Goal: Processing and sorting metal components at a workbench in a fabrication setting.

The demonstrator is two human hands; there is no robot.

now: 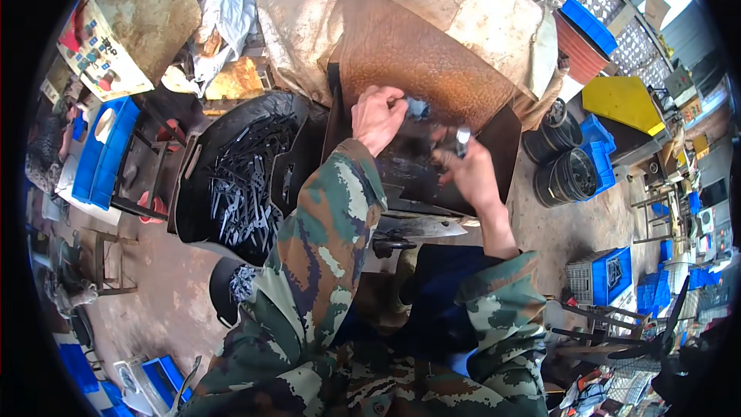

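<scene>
My left hand (378,117), its fingers curled closed, is over the left side of a dark box-like work space (502,150). Whatever those fingers grip, if anything, is hidden. Just right of them is a small blue-grey, cloth-like bit (417,108). On the right side my right hand (475,174) is partly smeared by motion. It appears closed around a short shiny metal piece (463,139), whose kind I cannot make out. A brown textured sheet (421,50) slopes down behind both hands. The dark surface below them is blurred.
At left, a black tub (193,220) holds many thin dark metal pieces (245,174). A smaller black container (222,293) stands nearer. Black buckets (567,177), blue bins (598,150) and a grey crate (590,282) are at right. A blue tray (104,158) rests at far left.
</scene>
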